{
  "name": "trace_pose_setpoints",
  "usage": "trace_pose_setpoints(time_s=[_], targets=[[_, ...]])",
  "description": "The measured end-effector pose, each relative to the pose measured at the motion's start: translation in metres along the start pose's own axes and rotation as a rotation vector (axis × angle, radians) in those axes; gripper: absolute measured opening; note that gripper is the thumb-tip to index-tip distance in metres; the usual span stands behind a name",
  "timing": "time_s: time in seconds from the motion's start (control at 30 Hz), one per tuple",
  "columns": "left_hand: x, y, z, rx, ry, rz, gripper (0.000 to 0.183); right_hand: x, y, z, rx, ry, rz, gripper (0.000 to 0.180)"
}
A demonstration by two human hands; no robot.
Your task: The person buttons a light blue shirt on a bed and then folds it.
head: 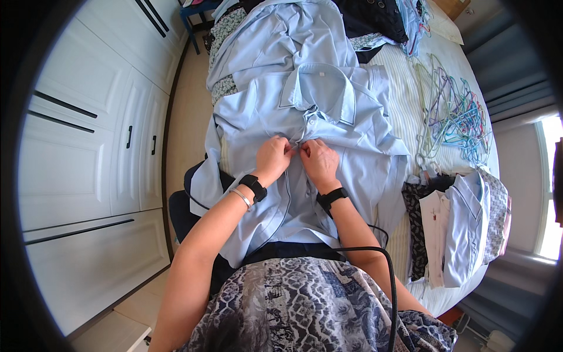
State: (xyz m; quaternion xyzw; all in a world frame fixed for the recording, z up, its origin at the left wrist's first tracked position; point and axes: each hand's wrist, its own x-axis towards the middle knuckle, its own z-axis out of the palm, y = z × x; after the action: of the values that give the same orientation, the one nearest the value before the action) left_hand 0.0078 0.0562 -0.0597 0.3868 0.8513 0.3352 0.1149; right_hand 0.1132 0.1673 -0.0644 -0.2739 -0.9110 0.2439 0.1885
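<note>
A light blue collared shirt (246, 110) with dark piping lies spread in front of me, its collar pointing away and its lower part reaching my lap. My left hand (276, 156) pinches one front edge of the shirt below the collar. Close beside it, my right hand (318, 158) pinches the other front edge, the fingertips of both hands almost meeting. A white button (312, 122) shows just above them. The fingertips partly hide the placket there. Beyond the collar lies another light blue garment (286, 39), crumpled.
Tangled coloured hangers (457, 119) lie on the striped bedding (400, 79) at the right. Nearer are folded clothes (466, 229). Dark clothing (374, 20) is heaped at the back. White cabinets (79, 163) line the left side. A black cable (390, 281) runs past my right arm.
</note>
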Motion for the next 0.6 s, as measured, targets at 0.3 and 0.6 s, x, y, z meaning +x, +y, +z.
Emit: trace_pose_setpoints(time_s=[0.3, 0.6], targets=[[-0.009, 0.008, -0.015, -0.462, -0.161, -0.138, 0.015, -0.010, -0.012, -0.034, 0.689, -0.200, 0.435, 0.014], [-0.026, 0.043, -0.046, -0.748, -0.244, -0.233, 0.013, -0.023, -0.028, -0.068, 1.012, -0.207, 0.486, 0.013]])
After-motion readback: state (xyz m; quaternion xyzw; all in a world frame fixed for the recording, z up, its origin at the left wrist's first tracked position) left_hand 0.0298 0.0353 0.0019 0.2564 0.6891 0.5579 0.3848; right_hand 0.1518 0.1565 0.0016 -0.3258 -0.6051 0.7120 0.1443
